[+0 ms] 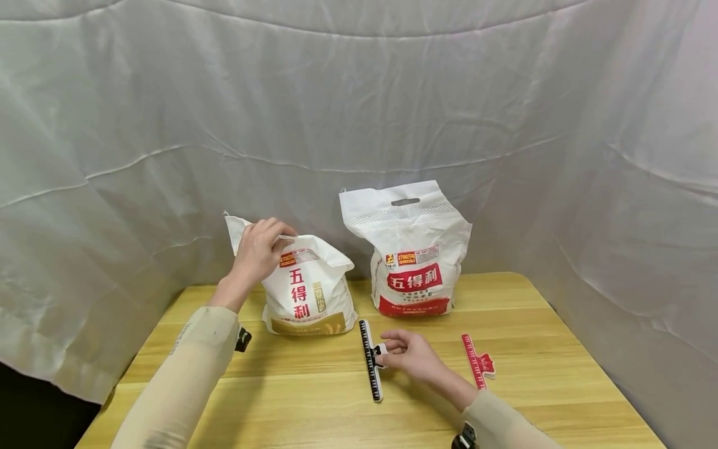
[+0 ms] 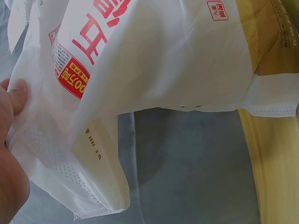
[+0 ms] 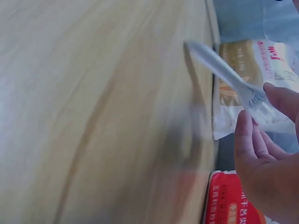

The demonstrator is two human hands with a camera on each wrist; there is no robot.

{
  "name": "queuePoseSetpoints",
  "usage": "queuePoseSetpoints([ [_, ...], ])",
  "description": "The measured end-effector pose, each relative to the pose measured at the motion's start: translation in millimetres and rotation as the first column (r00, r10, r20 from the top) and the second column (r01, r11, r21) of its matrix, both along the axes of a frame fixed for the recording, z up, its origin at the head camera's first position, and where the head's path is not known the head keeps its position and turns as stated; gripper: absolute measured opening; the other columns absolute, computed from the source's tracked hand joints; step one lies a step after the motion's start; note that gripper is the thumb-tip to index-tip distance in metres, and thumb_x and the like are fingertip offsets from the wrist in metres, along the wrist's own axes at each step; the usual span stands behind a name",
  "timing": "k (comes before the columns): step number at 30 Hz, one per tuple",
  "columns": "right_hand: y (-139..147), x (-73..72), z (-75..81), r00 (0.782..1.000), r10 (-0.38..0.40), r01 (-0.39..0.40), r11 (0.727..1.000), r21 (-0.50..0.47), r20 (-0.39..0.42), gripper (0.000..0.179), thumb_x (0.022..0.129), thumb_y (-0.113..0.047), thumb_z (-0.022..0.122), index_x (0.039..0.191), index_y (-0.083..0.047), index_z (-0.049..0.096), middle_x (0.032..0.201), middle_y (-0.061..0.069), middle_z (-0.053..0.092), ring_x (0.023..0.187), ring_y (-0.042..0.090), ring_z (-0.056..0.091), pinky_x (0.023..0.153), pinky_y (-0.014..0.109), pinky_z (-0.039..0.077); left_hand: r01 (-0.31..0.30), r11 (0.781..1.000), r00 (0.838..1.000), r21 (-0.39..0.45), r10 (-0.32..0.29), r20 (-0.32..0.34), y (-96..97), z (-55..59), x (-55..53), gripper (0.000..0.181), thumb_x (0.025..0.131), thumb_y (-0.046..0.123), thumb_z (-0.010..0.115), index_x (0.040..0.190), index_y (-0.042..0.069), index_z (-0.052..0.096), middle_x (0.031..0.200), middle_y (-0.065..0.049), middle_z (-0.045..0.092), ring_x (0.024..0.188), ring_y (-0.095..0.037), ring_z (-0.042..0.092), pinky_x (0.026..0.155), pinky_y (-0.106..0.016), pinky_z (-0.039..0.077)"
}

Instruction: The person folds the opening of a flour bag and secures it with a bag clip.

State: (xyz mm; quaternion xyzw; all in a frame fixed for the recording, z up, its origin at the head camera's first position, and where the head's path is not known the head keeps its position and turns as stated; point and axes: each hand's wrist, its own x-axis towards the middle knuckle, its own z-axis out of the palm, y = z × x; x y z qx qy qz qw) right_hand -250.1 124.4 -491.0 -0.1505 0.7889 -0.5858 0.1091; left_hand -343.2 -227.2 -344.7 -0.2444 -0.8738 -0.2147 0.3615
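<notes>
At the left back of the table leans a white flour bag [image 1: 331, 287] with red lettering and a gold-brown base. My left hand [image 1: 259, 249] grips its folded upper part; in the left wrist view the thumb [image 2: 17, 95] presses on the white plastic of the bag [image 2: 187, 60]. My right hand [image 1: 415, 358] pinches the handle of a long black-and-white bag clip [image 1: 369, 365] between thumb and fingers, in front of the two bags. From the right wrist, the clip's pale edge [image 3: 219, 67] shows, its shadow falling on the tabletop beside it.
A second flour bag [image 1: 417, 249], with a red label and a handle slot, stands upright to the right. A red-and-white bag clip [image 1: 477, 363] lies on the wooden table [image 1: 550, 324] right of my right hand. Grey cloth [image 1: 359, 100] hangs behind and at the sides.
</notes>
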Motion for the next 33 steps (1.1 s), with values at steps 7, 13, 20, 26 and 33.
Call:
queuePoseSetpoints([
  [7, -2.6, 1.8, 10.7, 0.999, -0.025, 0.024, 0.999, -0.029, -0.028, 0.042, 0.084, -0.009, 0.084, 0.12, 0.008, 0.069, 0.106, 0.015, 0.075, 0.091, 0.019, 0.069, 0.081, 0.026, 0.058, 0.008, 1.0, 1.0, 0.005, -0.008, -0.009, -0.4, -0.9, 0.2, 0.012, 0.09, 0.001, 0.077, 0.098, 0.009, 0.073, 0.092, -0.007, 0.067, 0.089, -0.031, 0.06, 0.086, -0.049, 0.043],
  [13, -4.8, 1.8, 20.2, 0.995, -0.054, 0.048, 0.996, -0.072, -0.082, 0.039, 0.085, -0.008, 0.084, 0.12, 0.006, 0.071, 0.109, 0.017, 0.076, 0.091, 0.017, 0.07, 0.081, 0.023, 0.057, 0.003, 1.0, 1.0, 0.004, -0.003, -0.005, -1.2, -0.8, 2.0, 0.012, 0.09, 0.001, 0.077, 0.098, 0.009, 0.073, 0.091, -0.007, 0.067, 0.088, -0.03, 0.059, 0.087, -0.05, 0.043],
  [20, -7.2, -0.4, 36.4, 0.988, -0.095, 0.081, 0.99, -0.117, -0.122, 0.041, 0.087, -0.008, 0.083, 0.123, 0.006, 0.071, 0.115, 0.019, 0.075, 0.094, 0.017, 0.07, 0.082, 0.023, 0.057, 0.011, 1.0, 1.0, 0.005, -0.01, -0.018, -1.3, -0.7, 1.6, 0.013, 0.089, 0.001, 0.078, 0.098, 0.01, 0.073, 0.091, -0.007, 0.067, 0.087, -0.03, 0.058, 0.087, -0.049, 0.042],
  [26, -8.8, -5.5, 51.5, 0.975, -0.176, 0.156, 0.977, -0.147, -0.137, 0.04, 0.086, -0.007, 0.084, 0.122, 0.003, 0.072, 0.112, 0.017, 0.075, 0.093, 0.018, 0.071, 0.082, 0.023, 0.058, 0.004, 1.0, 1.0, 0.009, -0.004, -0.029, -0.9, -1.1, 1.0, 0.012, 0.09, 0.003, 0.077, 0.099, 0.01, 0.073, 0.092, -0.007, 0.068, 0.088, -0.031, 0.059, 0.089, -0.051, 0.043],
  [33, -11.8, -11.6, 70.3, 0.966, -0.197, 0.17, 0.972, -0.164, -0.165, 0.036, 0.086, -0.006, 0.084, 0.12, 0.0, 0.074, 0.112, 0.014, 0.076, 0.091, 0.017, 0.071, 0.081, 0.024, 0.058, -0.008, 1.0, 0.999, 0.014, 0.009, -0.047, -0.8, -1.8, -0.9, 0.01, 0.092, 0.004, 0.077, 0.101, 0.009, 0.073, 0.094, -0.007, 0.069, 0.088, -0.031, 0.06, 0.093, -0.052, 0.043],
])
